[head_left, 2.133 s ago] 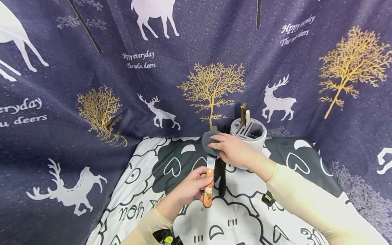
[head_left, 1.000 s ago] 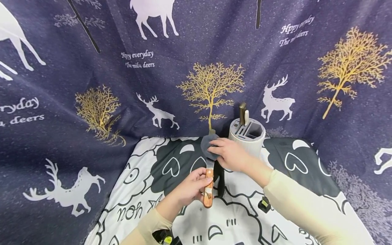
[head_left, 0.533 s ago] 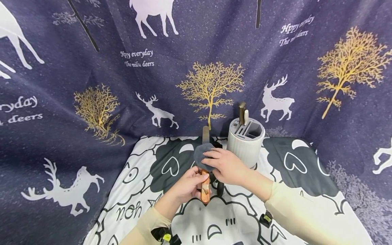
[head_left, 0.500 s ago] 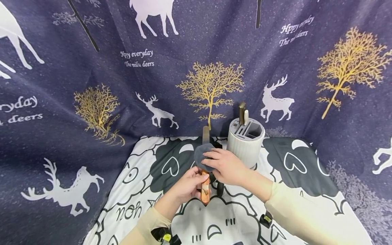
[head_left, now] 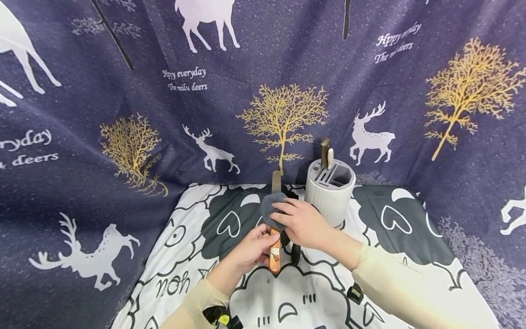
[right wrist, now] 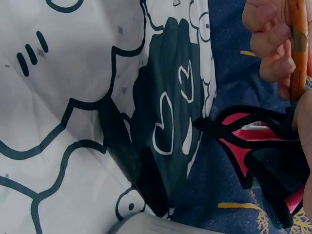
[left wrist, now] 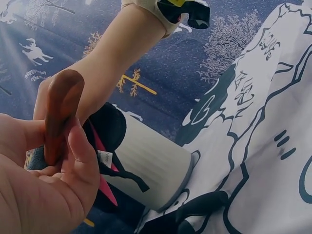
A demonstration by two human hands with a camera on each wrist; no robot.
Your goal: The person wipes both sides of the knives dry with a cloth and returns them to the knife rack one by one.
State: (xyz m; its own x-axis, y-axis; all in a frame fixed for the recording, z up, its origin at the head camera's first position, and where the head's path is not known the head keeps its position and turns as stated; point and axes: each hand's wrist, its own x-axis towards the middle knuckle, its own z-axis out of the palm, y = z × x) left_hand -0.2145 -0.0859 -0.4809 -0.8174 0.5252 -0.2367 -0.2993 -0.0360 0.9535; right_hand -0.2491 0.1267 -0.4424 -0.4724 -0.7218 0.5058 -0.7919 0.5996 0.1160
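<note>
My left hand [head_left: 252, 249] grips the orange wooden handle [head_left: 274, 258] of an icing spatula, its blade [head_left: 276, 182] pointing away with a rounded tip. Wrapped over the blade near the handle is a dark grey cloth pad [head_left: 272, 210], which my right hand [head_left: 306, 221] holds with its fingers on top; its thumb is hidden. Pink lining [right wrist: 236, 158] and black straps [right wrist: 273, 141] hang from the pad in the right wrist view. In the left wrist view the handle's end [left wrist: 66, 92] sits between my left thumb and fingers.
A white ribbed knife block [head_left: 330, 196] stands right of the hands, with a brown knife handle [head_left: 324, 153] and a white handle [head_left: 330, 157] sticking up. A black-handled utensil [head_left: 296, 253] lies on the patterned sheet [head_left: 287, 297]. A dark deer-print curtain [head_left: 222, 109] hangs behind.
The pad has slid down the blade from near the tip to the handle, my right hand moving nearer with it. The spatula has shifted slightly left. Little differs over the last half second.
</note>
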